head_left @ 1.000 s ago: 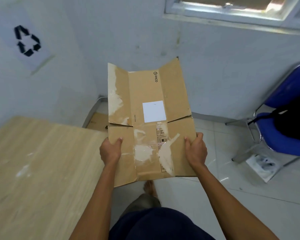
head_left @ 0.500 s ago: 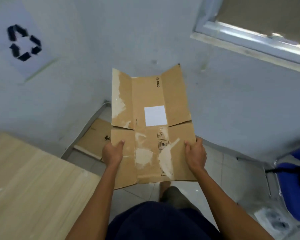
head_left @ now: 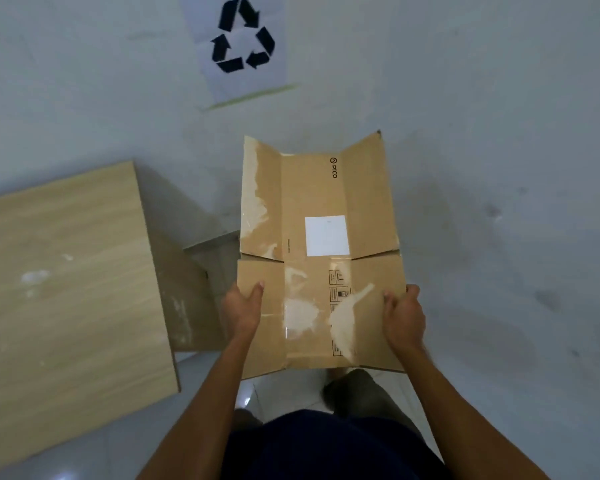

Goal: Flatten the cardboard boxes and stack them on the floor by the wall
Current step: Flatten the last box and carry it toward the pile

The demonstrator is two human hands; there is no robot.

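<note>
Thumbs of the left hand (head_left: 243, 306) and the right hand (head_left: 404, 317) lie on the upper face of a flattened cardboard box (head_left: 319, 202). Each hand pinches a side edge of the near half, and the other fingers are hidden behind the board. The box is held in the air in front of the person, its far flaps angled slightly upward. It is brown corrugated sheet, creased into panels, with pale torn patches where tape has stripped the surface, a square white label (head_left: 327, 235) and small print too fine to read. To its left is the light wood-grain counter (head_left: 66, 271), cut off by the frame. A brown shape between counter and box is hard to make out. Beyond is the matte grey-white wall (head_left: 499, 133), bearing a paper recycling sign (head_left: 243, 39). Glossy floor (head_left: 205, 393) shows below.
</note>
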